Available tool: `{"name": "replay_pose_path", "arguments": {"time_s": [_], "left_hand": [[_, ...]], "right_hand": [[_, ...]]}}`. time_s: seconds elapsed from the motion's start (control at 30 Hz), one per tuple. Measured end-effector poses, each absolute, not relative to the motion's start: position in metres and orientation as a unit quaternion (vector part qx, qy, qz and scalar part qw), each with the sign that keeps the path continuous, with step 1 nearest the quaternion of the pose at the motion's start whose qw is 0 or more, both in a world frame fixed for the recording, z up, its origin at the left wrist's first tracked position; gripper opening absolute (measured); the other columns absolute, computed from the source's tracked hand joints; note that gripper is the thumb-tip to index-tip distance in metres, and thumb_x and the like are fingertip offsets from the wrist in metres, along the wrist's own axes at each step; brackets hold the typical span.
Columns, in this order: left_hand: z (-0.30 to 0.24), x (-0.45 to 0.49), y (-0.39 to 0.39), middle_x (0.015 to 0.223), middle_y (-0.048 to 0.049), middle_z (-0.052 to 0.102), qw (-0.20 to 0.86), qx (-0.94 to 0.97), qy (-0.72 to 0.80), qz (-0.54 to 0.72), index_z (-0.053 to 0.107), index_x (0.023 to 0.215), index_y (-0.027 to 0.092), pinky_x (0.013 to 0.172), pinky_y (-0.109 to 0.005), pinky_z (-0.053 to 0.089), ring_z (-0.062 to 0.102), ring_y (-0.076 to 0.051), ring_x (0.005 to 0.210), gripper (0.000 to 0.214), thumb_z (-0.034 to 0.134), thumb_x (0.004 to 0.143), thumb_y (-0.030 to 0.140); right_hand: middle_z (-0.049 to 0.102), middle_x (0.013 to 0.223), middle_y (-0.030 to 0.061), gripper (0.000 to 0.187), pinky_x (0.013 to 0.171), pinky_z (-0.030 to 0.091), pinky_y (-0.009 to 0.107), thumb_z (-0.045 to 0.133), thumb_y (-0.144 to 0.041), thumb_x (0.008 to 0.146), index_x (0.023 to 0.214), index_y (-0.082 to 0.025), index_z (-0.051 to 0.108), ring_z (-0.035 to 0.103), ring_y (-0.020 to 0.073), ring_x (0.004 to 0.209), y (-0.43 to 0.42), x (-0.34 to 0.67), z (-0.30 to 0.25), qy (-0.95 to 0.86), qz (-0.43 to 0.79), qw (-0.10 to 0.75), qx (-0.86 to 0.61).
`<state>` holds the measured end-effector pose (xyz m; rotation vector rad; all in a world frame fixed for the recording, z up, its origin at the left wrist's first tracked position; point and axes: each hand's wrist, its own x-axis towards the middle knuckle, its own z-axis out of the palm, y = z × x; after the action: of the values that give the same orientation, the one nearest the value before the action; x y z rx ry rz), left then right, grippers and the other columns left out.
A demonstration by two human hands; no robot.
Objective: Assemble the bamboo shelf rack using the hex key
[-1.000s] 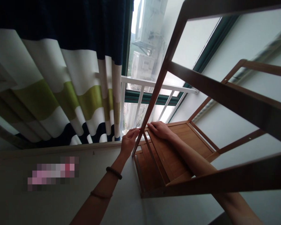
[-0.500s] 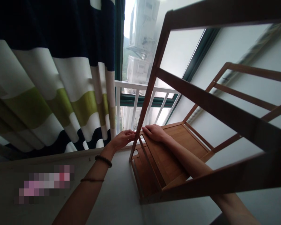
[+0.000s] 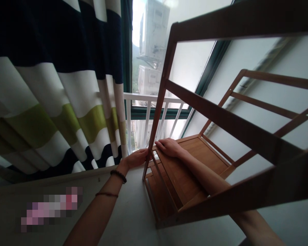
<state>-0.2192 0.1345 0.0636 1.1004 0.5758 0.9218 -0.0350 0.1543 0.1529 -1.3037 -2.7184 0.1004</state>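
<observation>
A wooden rack (image 3: pixel 246 131) is seen standing against a pale wall (image 3: pixel 248 58), just beside a window with a white railing (image 3: pixel 143 98) and a striped curtain (image 3: pixel 53 102). The left hand (image 3: pixel 136 159), with a dark bead bracelet (image 3: pixel 118 176) at its wrist, is laid against the rack's front upright post (image 3: pixel 159 106) near its lower part, the fingers bent together and touching the wood; whether they close round it cannot be told. The right hand (image 3: pixel 169 147) is rested palm down on the corner of the shelf board (image 3: pixel 205 153), its fingers stretched flat and pressed together
</observation>
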Motion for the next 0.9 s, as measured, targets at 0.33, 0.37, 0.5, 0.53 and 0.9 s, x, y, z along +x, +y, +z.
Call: {"name": "replay_pose_path", "arguments": {"time_s": [0.33,0.37,0.5,0.53,0.9], "left_hand": [[0.054,-0.217,0.135,0.069,-0.0065,0.058,0.713,0.474,0.262,0.445,0.067,0.070,0.017,0.064,-0.029,0.046,0.054,-0.016,0.066,0.035,0.069,0.062,0.052],[0.052,-0.217,0.135,0.069,-0.0065,0.058,0.715,0.470,0.259,0.447,0.067,0.070,0.017,0.064,-0.029,0.046,0.054,-0.016,0.066,0.035,0.069,0.063,0.051],[0.050,-0.217,0.135,0.072,-0.0068,0.060,0.719,0.456,0.254,0.458,0.067,0.072,0.018,0.069,-0.029,0.046,0.055,-0.016,0.068,0.032,0.069,0.065,0.048],[0.050,-0.217,0.135,0.072,-0.0070,0.060,0.719,0.455,0.255,0.459,0.067,0.072,0.018,0.069,-0.030,0.046,0.056,-0.016,0.068,0.031,0.069,0.064,0.048],[0.047,-0.216,0.136,0.075,-0.0062,0.061,0.718,0.444,0.259,0.469,0.065,0.074,0.020,0.077,-0.035,0.047,0.058,-0.018,0.072,0.024,0.060,0.072,0.044]], "right_hand": [[0.067,0.083,0.0069,0.056,0.065,0.031,0.024,0.018,-0.049,0.092,0.082,-0.018,0.064,0.058,0.0158,0.078,0.154,-0.034,0.155,-0.895,0.045,0.059,-0.439],[0.067,0.083,0.0069,0.056,0.065,0.032,0.024,0.018,-0.049,0.092,0.082,-0.018,0.064,0.058,0.0158,0.078,0.154,-0.034,0.156,-0.896,0.044,0.059,-0.438],[0.067,0.083,0.0066,0.053,0.066,0.032,0.024,0.019,-0.044,0.093,0.081,-0.018,0.064,0.058,0.0154,0.077,0.150,-0.035,0.160,-0.899,0.037,0.056,-0.433],[0.067,0.083,0.0067,0.052,0.066,0.033,0.024,0.020,-0.043,0.093,0.081,-0.018,0.064,0.058,0.0154,0.076,0.150,-0.036,0.161,-0.900,0.037,0.054,-0.432],[0.065,0.074,0.0063,0.055,0.067,0.031,0.023,0.019,-0.039,0.094,0.076,-0.015,0.065,0.055,0.0125,0.069,0.145,-0.039,0.173,-0.903,0.046,0.044,-0.425]]}}
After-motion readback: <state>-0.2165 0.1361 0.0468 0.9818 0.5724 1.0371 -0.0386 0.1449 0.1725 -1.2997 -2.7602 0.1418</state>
